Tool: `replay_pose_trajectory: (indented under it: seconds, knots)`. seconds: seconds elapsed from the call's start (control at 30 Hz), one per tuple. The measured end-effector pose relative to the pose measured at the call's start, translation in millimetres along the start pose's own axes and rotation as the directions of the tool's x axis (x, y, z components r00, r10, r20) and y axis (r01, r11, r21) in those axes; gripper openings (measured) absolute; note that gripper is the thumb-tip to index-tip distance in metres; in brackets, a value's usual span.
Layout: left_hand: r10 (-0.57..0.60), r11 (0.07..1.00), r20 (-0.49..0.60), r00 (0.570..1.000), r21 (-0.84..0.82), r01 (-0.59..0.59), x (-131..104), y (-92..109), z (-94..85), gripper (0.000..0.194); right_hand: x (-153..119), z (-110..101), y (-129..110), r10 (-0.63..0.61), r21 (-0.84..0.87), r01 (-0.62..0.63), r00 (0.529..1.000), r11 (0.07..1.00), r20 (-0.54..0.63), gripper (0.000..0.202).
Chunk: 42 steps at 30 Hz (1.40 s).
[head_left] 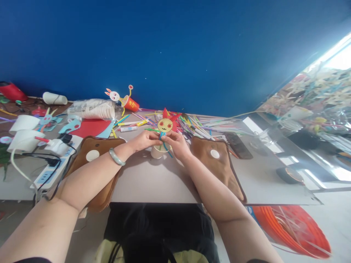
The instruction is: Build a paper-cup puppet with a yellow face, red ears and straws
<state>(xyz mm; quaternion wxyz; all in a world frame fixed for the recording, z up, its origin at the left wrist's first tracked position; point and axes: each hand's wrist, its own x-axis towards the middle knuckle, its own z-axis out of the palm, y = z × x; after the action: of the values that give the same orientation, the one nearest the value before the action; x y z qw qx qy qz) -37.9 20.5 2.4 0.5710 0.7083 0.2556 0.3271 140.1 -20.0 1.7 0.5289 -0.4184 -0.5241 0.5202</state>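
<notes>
Both my hands meet at a paper puppet with a round yellow face, red eyes and spiky red paper behind it. My left hand pinches a blue strip below the face from the left. From the right, my right hand closes on the same strip, its thumb and fingers just under the face. Directly beneath stands a white paper cup, partly hidden by my fingers. Green strips stick out beside my left fingertips.
Brown cushions lie under or beside each forearm. Many coloured straws are spread along the wall. At left are a power strip with cables, stacked paper cups and red paper. An orange bin stands below the table's right edge.
</notes>
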Motion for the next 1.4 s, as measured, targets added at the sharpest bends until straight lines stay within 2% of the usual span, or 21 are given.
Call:
replay_pose_trajectory:
  seconds: [0.2, 0.4, 0.53, 0.87, 1.07, 1.2, 1.3, 1.4]
  knots:
    - [-0.041, 0.997, 0.051, 0.998, 0.06, 0.037, -3, 2, -5.5, 0.03, 2, 4, 3, 0.034, 0.15, -0.029, 0.999, 0.988, -0.035, 0.034]
    - [-0.105, 0.992, 0.078, 0.991, -0.059, 0.109, -3, -2, -4.1, 0.026, -1, 8, 2, 0.021, 0.194, -0.013, 0.999, 0.981, -0.039, 0.033]
    - [-0.148, 0.981, 0.031, 0.989, -0.119, 0.15, -2, -4, 0.9, 0.027, -3, 10, -1, 0.037, 0.198, -0.027, 0.998, 0.98, -0.05, 0.035]
    - [-0.144, 0.974, -0.093, 0.985, -0.188, 0.124, -3, -1, 13.7, 0.033, -2, 12, 3, 0.1, 0.212, -0.074, 0.989, 0.974, -0.112, 0.036]
    - [-0.141, 0.968, -0.105, 0.984, -0.222, 0.115, -2, -2, 17.5, 0.034, -3, 13, 6, 0.088, 0.191, -0.063, 0.988, 0.98, -0.126, 0.033]
    - [-0.17, 0.968, -0.112, 0.979, -0.207, 0.144, -2, -2, 12.9, 0.035, -1, 13, 5, 0.08, 0.15, -0.063, 0.99, 0.987, -0.116, 0.035]
    - [-0.179, 0.968, -0.166, 0.97, -0.208, 0.143, -1, -1, 2.2, 0.038, 2, 5, -1, 0.019, 0.089, 0.003, 0.97, 0.996, -0.244, 0.038]
    - [-0.225, 0.966, -0.303, 0.926, -0.192, 0.171, 0, 0, -9.7, 0.041, 4, -8, -14, -0.089, 0.028, 0.111, 0.899, 0.993, -0.429, 0.032]
